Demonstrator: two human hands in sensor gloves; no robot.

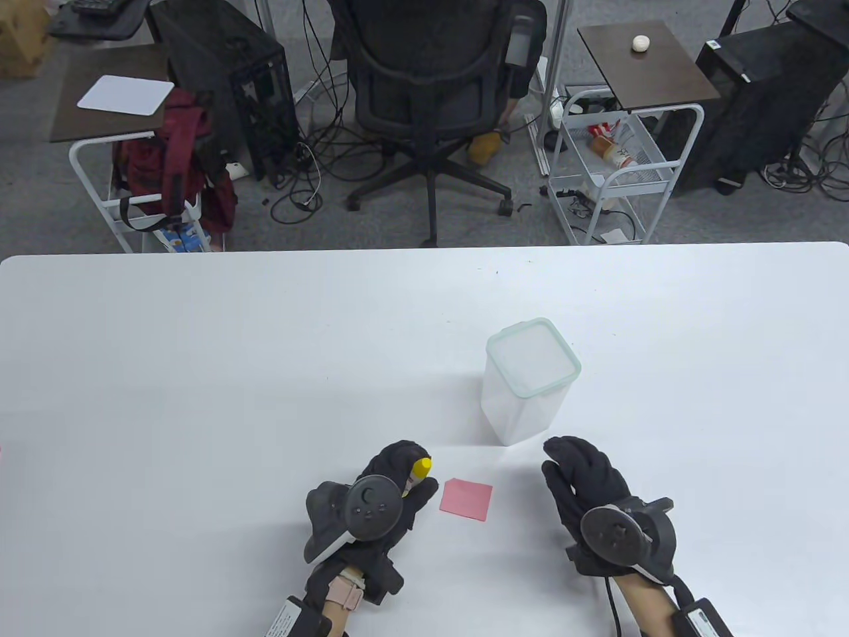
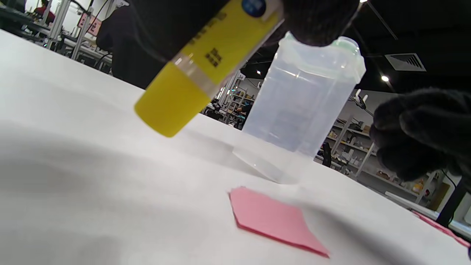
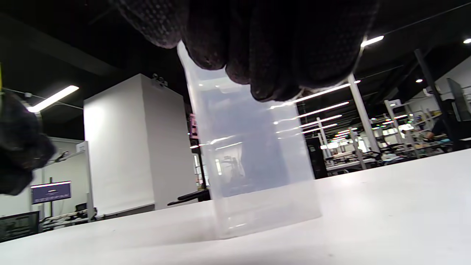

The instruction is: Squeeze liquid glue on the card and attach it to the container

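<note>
A small pink card (image 1: 466, 499) lies flat on the white table (image 1: 199, 371) between my hands; it also shows in the left wrist view (image 2: 272, 221). My left hand (image 1: 391, 484) grips a yellow glue tube (image 1: 420, 468), its capped yellow end (image 2: 169, 101) tilted down above the table, left of the card. A tall clear plastic container (image 1: 528, 381) with a pale green lid stands upright beyond the card; it also shows in the left wrist view (image 2: 301, 106) and the right wrist view (image 3: 254, 162). My right hand (image 1: 584, 478) is empty, right of the card and just in front of the container.
The table's far edge runs across the middle of the table view. Behind it stand an office chair (image 1: 424, 93), two white carts (image 1: 623, 166) and computer towers on the floor.
</note>
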